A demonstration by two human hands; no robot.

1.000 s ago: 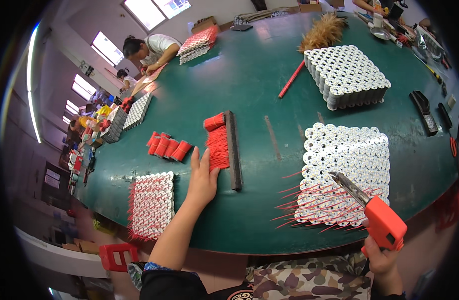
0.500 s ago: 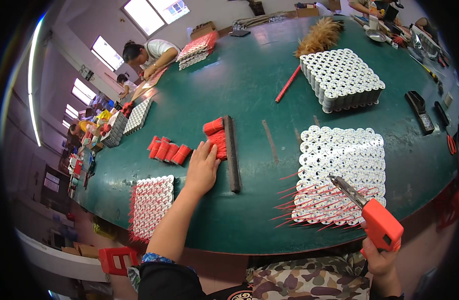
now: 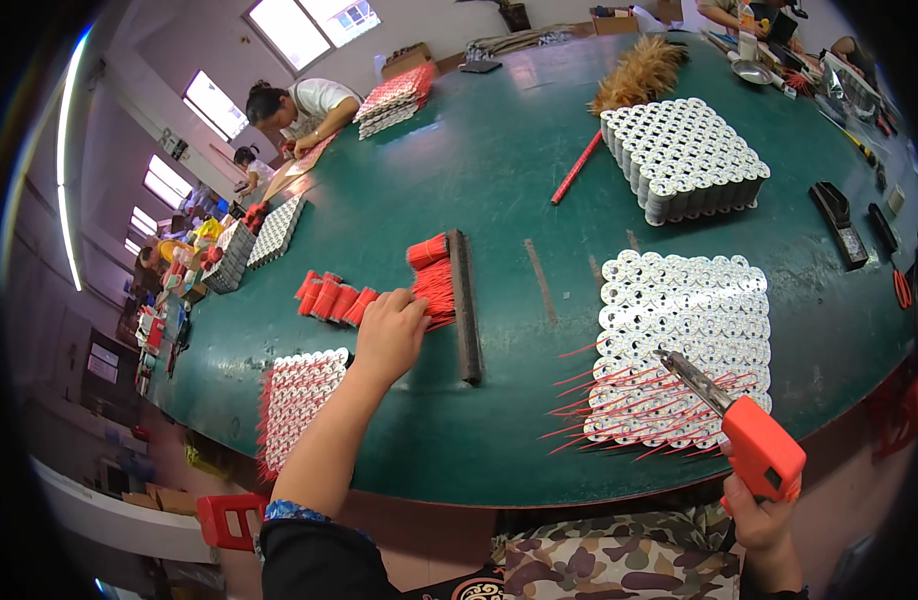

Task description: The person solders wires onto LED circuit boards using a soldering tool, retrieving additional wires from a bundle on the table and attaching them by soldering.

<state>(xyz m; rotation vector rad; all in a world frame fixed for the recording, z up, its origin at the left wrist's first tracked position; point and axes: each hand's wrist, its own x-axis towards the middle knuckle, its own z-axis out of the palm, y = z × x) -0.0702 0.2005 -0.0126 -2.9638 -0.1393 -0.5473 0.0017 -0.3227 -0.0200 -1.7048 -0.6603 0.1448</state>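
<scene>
Head view: big green table point(image 3: 519, 440), white disc panel point(image 3: 684, 300) lying flat toward the right. The red soldering gun point(image 3: 764, 450) is wrapped in the right hand point(image 3: 764, 525), tip over the panel. Left hand point(image 3: 387, 338) is at the loose red strands point(image 3: 436, 285); can't tell if it's pinching any. Thin red wires point(image 3: 669, 402) cover the panel's lower rows, upper ones bare, so I'd guess partway done.

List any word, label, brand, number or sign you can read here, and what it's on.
None can be read.
Round white boards: tiny marks, too small to read.
Bottle at the far right: too small to read.
Pale emblem on dark clothing: cut off; cannot tell if it is lettering.
</scene>
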